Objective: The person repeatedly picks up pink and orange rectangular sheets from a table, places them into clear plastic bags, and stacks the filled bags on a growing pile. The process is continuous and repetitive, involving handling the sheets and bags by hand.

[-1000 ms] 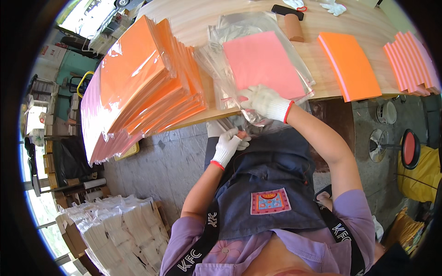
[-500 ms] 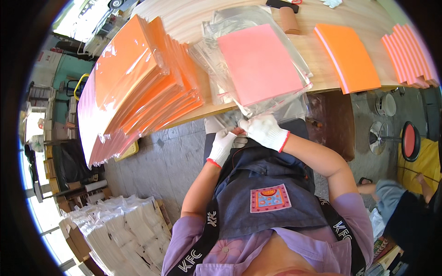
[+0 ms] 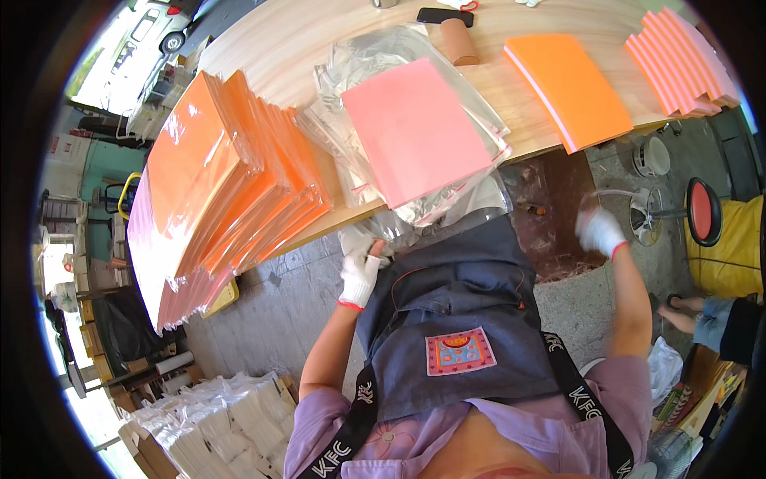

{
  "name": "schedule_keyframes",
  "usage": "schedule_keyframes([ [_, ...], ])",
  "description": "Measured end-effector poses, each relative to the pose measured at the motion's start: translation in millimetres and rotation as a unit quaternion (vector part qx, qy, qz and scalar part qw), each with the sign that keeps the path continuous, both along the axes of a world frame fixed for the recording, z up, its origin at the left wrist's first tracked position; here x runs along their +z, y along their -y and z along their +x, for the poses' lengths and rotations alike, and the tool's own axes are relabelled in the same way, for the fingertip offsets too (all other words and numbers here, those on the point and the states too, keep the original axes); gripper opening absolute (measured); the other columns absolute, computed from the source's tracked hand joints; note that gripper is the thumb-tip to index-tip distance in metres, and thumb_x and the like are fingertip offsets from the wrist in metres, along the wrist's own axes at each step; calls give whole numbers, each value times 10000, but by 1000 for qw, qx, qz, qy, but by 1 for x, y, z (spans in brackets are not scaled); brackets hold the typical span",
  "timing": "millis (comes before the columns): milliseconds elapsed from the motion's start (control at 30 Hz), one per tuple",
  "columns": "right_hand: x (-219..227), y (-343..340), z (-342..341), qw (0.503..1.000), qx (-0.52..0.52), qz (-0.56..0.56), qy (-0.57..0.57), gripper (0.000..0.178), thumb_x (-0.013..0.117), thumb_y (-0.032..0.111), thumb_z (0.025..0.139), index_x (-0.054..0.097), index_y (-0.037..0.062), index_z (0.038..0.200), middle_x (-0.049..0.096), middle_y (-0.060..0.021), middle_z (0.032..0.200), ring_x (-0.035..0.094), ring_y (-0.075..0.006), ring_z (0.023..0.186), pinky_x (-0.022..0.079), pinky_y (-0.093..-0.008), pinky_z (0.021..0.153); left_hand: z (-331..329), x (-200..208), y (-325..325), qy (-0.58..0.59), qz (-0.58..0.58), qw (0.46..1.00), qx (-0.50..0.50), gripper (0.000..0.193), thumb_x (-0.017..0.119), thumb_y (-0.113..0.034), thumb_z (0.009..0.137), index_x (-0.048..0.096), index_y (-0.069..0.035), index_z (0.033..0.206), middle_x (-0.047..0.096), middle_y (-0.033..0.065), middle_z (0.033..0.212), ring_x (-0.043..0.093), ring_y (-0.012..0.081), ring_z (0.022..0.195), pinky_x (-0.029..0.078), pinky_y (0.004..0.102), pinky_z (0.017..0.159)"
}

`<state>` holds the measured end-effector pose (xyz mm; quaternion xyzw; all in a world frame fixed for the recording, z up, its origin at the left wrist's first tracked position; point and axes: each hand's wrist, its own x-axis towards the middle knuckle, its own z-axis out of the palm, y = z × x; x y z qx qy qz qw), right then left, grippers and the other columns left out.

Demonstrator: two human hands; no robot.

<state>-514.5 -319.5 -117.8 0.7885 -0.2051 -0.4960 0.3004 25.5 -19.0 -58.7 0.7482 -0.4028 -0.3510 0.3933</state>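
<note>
My left hand [image 3: 361,271], in a white knitted glove with a red cuff, is just below the table edge beside my apron. Its bare thumb tip shows, and the fingers look curled; what they hold, if anything, is hidden against whitish material. My right hand [image 3: 598,232], gloved the same way, is out to the right over a brown box-like thing and smeared by motion. Ahead of my apron, a pink sheet [image 3: 416,132] lies on a pile of clear plastic sleeves [image 3: 459,76]. The sleeves' near ends hang over the table edge.
On the table [image 3: 263,40] stand a tall stack of plastic-wrapped orange packs [image 3: 231,176] at left, an orange pad stack [image 3: 568,92] and staggered pink-and-orange pads [image 3: 678,64] at right. A brown block [image 3: 459,42] and black phone [image 3: 445,16] lie behind. A red-seated stool [image 3: 704,211] is at right.
My hands have moved apart. The right swung far out to the right; the left shifted a little left and down. The view has shifted, moving the table things leftward.
</note>
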Motion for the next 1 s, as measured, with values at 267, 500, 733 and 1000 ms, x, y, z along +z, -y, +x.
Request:
schedule_keyframes([
  [267, 74, -38, 205, 706, -2, 88, 703, 611, 763, 342, 725, 580, 180, 1286, 584, -98, 1316, 520, -264, 1256, 399, -437, 1091, 11, 30, 60, 539, -322, 753, -196, 400, 773, -85, 699, 613, -105, 1065, 614, 60, 1159, 571, 337, 1045, 490, 511, 894],
  [500, 62, -6, 260, 581, 322, 203, 719, 449, 769, 182, 614, 698, 144, 1055, 615, -49, 1190, 600, -262, 1089, 530, -407, 903, 12, 41, 56, 520, -273, 755, -291, 239, 749, -174, 650, 705, -77, 865, 675, 53, 1188, 592, 291, 1085, 436, 499, 1007],
  [733, 65, -32, 257, 535, 225, 256, 773, 239, 777, 128, 678, 705, 117, 905, 697, -10, 919, 667, -213, 867, 554, -358, 752, 8, 16, 21, 431, -257, 849, -169, 141, 647, -162, 829, 706, -60, 905, 702, 95, 1080, 630, 315, 1062, 462, 478, 981],
  [1000, 23, -104, 260, 368, -246, 240, 864, 170, 655, 154, 879, 537, 56, 804, 520, -146, 721, 553, -335, 626, 454, -372, 581, -49, -18, 16, -39, -194, 956, 218, 324, 523, -288, 1002, 542, -65, 768, 441, -32, 680, 371, 86, 623, 314, 267, 566],
])
